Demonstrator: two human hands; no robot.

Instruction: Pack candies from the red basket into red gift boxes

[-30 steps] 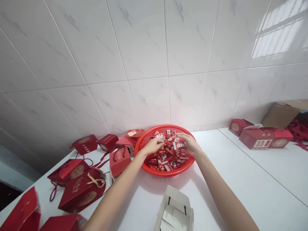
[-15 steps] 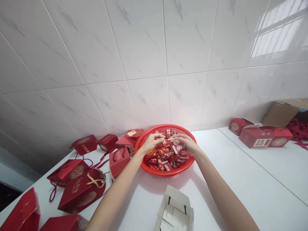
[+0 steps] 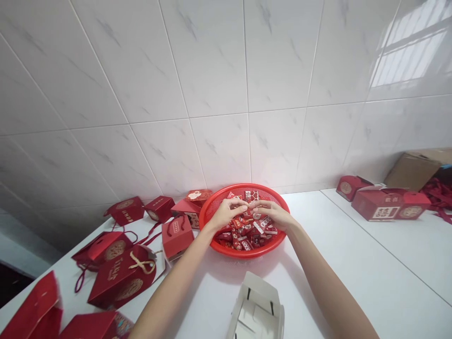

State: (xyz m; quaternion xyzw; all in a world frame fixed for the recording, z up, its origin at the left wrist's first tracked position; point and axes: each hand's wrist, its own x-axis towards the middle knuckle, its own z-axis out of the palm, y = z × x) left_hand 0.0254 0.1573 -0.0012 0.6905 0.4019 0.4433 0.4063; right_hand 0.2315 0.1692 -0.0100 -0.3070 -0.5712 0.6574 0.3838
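Wrapped candies (image 3: pixel 243 230), mostly red with white print, fill a red plastic colander basket (image 3: pixel 243 254) against the tiled wall. Over the candies, my left hand (image 3: pixel 229 213) and my right hand (image 3: pixel 274 214) face each other, fingertips nearly touching. The fingers of both are bent in a pinch. Whatever lies between the fingertips is too small and hidden to name. In front of the basket, near the lower edge of the view, stands an open white-lined box (image 3: pixel 259 292) with dark slits in its inner wall.
To the left stand several red gift boxes (image 3: pixel 122 278), some with cord handles. On the right are more red boxes (image 3: pixel 383 202) and a brown cardboard carton (image 3: pixel 411 169) beside dark red ribbons (image 3: pixel 439 190). A seam crosses the white table (image 3: pixel 325 254).
My fingertips have drawn closer together over the candies, and the left fingers curl more. The view has shifted very slightly. The basket and open box stay in place.
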